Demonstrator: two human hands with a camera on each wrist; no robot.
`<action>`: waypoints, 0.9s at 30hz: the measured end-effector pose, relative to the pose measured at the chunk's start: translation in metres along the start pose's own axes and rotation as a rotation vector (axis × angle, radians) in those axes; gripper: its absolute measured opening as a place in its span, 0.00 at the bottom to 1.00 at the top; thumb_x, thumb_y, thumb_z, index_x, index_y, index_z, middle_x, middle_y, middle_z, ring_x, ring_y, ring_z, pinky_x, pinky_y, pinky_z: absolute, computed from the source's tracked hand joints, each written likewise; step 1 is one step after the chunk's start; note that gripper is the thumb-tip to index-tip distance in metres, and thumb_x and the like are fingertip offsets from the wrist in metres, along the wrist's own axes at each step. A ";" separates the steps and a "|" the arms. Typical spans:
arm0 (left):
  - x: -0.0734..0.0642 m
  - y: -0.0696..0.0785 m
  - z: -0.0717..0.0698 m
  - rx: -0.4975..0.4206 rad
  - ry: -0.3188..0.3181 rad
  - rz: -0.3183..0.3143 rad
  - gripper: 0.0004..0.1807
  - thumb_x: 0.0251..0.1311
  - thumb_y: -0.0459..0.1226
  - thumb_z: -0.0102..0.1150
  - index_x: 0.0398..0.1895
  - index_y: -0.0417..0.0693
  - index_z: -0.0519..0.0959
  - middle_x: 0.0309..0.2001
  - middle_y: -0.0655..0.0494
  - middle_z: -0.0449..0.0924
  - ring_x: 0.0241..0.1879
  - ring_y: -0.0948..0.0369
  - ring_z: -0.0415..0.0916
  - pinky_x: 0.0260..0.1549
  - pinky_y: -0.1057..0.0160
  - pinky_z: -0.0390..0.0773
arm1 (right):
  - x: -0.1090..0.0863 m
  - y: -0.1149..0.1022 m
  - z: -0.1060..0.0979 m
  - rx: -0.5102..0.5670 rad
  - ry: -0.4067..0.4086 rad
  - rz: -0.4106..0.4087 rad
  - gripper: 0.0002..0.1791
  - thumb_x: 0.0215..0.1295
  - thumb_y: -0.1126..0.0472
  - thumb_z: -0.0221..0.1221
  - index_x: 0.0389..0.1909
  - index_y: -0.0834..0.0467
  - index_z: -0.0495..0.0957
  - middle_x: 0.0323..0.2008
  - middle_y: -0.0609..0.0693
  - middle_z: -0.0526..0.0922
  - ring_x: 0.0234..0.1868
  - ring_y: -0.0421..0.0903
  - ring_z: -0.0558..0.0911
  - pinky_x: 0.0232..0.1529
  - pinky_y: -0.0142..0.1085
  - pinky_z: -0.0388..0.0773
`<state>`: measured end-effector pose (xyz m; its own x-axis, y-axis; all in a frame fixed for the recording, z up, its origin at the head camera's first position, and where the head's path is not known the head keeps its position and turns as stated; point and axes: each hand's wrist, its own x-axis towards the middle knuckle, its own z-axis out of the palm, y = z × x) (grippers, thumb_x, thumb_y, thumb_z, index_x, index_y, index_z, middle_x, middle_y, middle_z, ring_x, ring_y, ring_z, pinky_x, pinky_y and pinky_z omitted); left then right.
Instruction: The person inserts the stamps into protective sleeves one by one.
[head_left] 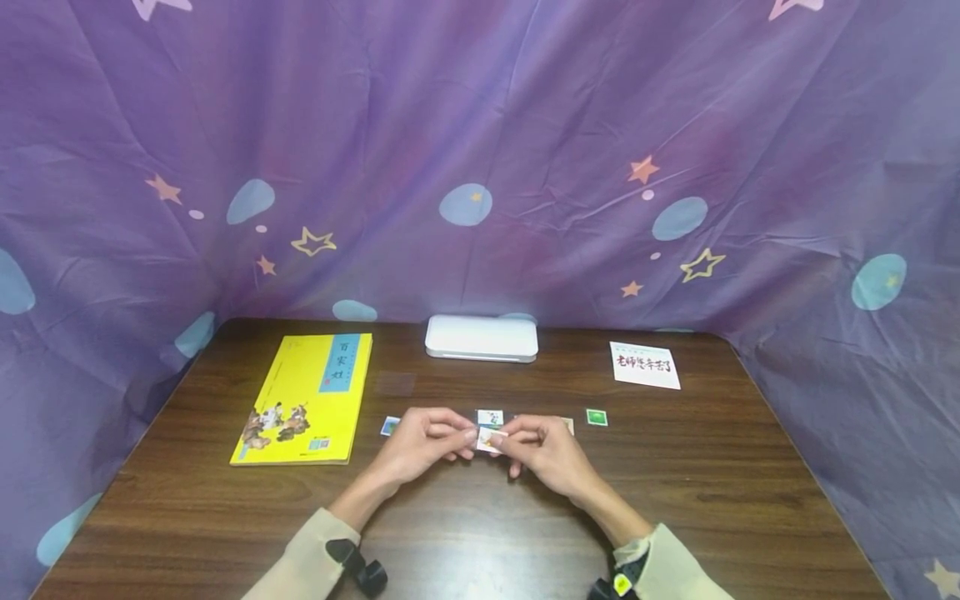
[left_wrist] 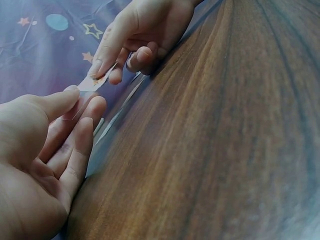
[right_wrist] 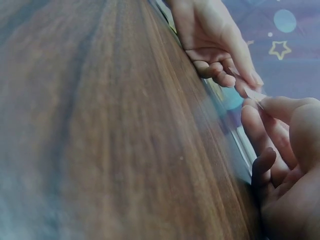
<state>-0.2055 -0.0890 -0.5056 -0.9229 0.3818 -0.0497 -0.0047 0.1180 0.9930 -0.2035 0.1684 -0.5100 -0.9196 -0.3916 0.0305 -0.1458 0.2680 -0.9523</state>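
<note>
Over the middle of the table, my left hand (head_left: 422,443) and right hand (head_left: 553,454) meet at a small white stamp (head_left: 487,439) with an orange-brown picture. My right thumb and fingers pinch the stamp by its right side. Between my left thumb and fingers is a small clear plastic sleeve (left_wrist: 79,109), which overlaps the stamp's near end in the left wrist view. Just beyond my hands lies another stamp (head_left: 491,417) with a dark figure. A green stamp (head_left: 597,417) lies to the right, and a blue stamp (head_left: 389,426) is partly hidden by my left hand.
A yellow book (head_left: 307,400) lies on the left of the wooden table (head_left: 480,533). At the back stands a white case (head_left: 482,337), and a white card (head_left: 645,365) with writing lies back right. A clear film piece (head_left: 395,383) lies beside the book. Purple curtain (head_left: 480,150) surrounds the table.
</note>
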 end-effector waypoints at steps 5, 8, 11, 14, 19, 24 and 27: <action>0.000 0.000 0.000 -0.004 -0.006 0.000 0.14 0.70 0.39 0.73 0.52 0.40 0.88 0.42 0.43 0.94 0.39 0.54 0.93 0.40 0.63 0.95 | -0.001 -0.001 0.000 0.013 -0.015 0.006 0.11 0.72 0.52 0.71 0.45 0.55 0.89 0.38 0.53 0.95 0.23 0.44 0.87 0.29 0.31 0.86; 0.000 -0.001 0.000 0.009 -0.016 0.000 0.14 0.70 0.39 0.73 0.52 0.41 0.88 0.42 0.44 0.94 0.39 0.55 0.93 0.40 0.64 0.95 | -0.001 -0.001 0.001 0.018 -0.024 0.006 0.10 0.72 0.52 0.71 0.45 0.55 0.89 0.38 0.53 0.95 0.23 0.44 0.87 0.27 0.30 0.85; 0.001 -0.002 0.000 0.034 -0.026 0.005 0.14 0.70 0.40 0.73 0.52 0.41 0.88 0.42 0.44 0.94 0.39 0.55 0.93 0.39 0.64 0.94 | 0.000 -0.001 0.001 0.015 -0.022 0.010 0.11 0.72 0.52 0.71 0.45 0.55 0.89 0.37 0.54 0.95 0.23 0.44 0.87 0.27 0.29 0.84; 0.001 -0.002 0.000 0.053 -0.027 0.007 0.14 0.70 0.41 0.73 0.52 0.41 0.88 0.41 0.44 0.95 0.39 0.55 0.93 0.39 0.65 0.94 | 0.000 -0.001 0.001 0.011 -0.022 0.011 0.11 0.72 0.52 0.71 0.45 0.55 0.89 0.37 0.54 0.95 0.23 0.44 0.86 0.27 0.29 0.84; 0.000 0.000 0.000 0.061 -0.029 0.008 0.13 0.71 0.40 0.72 0.51 0.41 0.88 0.41 0.45 0.95 0.38 0.56 0.92 0.40 0.65 0.94 | 0.000 0.000 0.001 0.011 -0.041 0.006 0.11 0.72 0.52 0.72 0.44 0.55 0.89 0.38 0.53 0.95 0.24 0.43 0.87 0.27 0.30 0.85; 0.000 0.001 0.000 0.063 -0.035 0.009 0.13 0.71 0.40 0.72 0.51 0.41 0.88 0.40 0.44 0.94 0.38 0.56 0.91 0.40 0.64 0.94 | 0.000 0.001 0.002 0.004 -0.059 0.012 0.11 0.71 0.52 0.72 0.43 0.55 0.89 0.38 0.52 0.95 0.24 0.43 0.87 0.27 0.29 0.84; 0.000 0.001 0.001 0.060 -0.038 0.013 0.13 0.71 0.40 0.72 0.51 0.41 0.88 0.40 0.44 0.94 0.38 0.56 0.92 0.40 0.64 0.94 | 0.000 0.002 0.001 0.001 -0.049 0.019 0.11 0.72 0.51 0.72 0.44 0.54 0.89 0.38 0.52 0.95 0.23 0.43 0.86 0.26 0.28 0.82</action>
<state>-0.2051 -0.0884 -0.5049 -0.9075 0.4179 -0.0422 0.0313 0.1673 0.9854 -0.2033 0.1675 -0.5119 -0.9030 -0.4296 -0.0024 -0.1281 0.2745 -0.9530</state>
